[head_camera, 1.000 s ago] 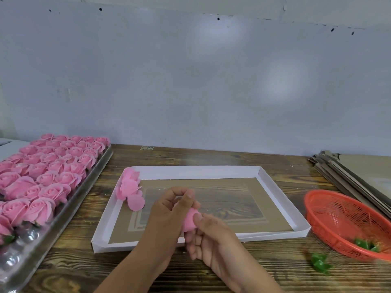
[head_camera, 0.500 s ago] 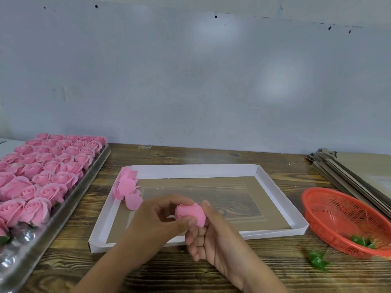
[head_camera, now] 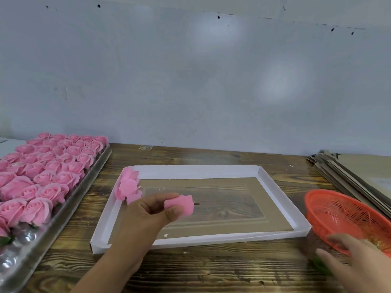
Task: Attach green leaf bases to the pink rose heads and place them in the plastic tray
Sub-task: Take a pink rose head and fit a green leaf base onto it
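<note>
Head view: a pink rose head [head_camera: 179, 204] lies sideways in the left hand [head_camera: 155, 215], pinched between thumb and fingers above the shallow white cardboard box [head_camera: 281, 194], a short dark stub poking from its right end. A few loose pink roses [head_camera: 127, 186] sit in the box's far left corner. The right hand [head_camera: 351, 259], blurred, fingers spread and holding nothing, reaches over a green leaf base [head_camera: 320, 266] beside the red plastic basket [head_camera: 338, 210]. The plastic tray [head_camera: 31, 253] at left is packed with finished roses.
</note>
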Demonstrator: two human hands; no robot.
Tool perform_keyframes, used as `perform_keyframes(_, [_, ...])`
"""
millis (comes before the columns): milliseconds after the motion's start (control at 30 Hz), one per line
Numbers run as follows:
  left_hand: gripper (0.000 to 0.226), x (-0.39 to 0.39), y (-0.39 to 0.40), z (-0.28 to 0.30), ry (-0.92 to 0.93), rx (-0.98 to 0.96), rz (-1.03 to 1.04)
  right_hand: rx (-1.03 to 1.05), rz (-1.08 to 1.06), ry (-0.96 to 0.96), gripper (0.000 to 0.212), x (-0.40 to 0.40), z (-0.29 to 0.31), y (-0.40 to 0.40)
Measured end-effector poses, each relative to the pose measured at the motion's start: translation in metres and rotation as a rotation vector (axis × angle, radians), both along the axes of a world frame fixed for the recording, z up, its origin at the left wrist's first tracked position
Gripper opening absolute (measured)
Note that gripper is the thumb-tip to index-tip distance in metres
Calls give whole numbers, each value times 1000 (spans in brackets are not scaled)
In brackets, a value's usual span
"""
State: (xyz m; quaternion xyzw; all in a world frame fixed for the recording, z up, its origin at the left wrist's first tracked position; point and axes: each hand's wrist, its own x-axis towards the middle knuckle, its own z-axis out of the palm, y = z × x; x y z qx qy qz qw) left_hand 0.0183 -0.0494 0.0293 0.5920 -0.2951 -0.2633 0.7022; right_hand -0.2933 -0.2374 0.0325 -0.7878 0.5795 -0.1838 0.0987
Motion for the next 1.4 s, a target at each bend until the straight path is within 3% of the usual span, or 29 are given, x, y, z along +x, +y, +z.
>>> perform_keyframes(100, [32, -3, 0, -1, 12, 19, -19, 49, 59, 258, 44, -8, -11, -9])
perform_keyframes(300, [27, -9, -1, -2, -20, 71, -34, 88, 167, 259, 21, 2, -10, 6])
perform_keyframes(367, [28, -9, 0, -1, -14, 62, -33, 86, 203, 165, 11, 6, -5, 11])
perform_keyframes(600, [29, -12, 0, 2, -6, 55, -39, 102, 291, -375, 29, 41, 10, 36])
perform_keyframes(667, [32, -12, 0, 2, -4, 64, -35, 105, 343, -503, 23, 61, 12, 42])
perform_keyframes(767, [33, -12, 1, 1, 7, 68, -36, 77, 398, -573, 42, 98, 18, 53])
perform_keyframes(900, [32, -12, 1, 3, 25, 60, -35, 108, 500, -615, 26, 148, 16, 54])
perform_keyframes(1033, [29, -12, 1, 3, 44, 52, -29, 285, 481, -632, 7, 178, 8, 48])
perform_keyframes(1233, [30, -10, 2, 2, 46, 58, -14, 878, 321, -1086, 21, 177, 7, 43])
perform_keyframes(1400, [32, -13, 0, 3, 51, 43, -14, 1159, 391, -1199, 31, 172, -1, 47])
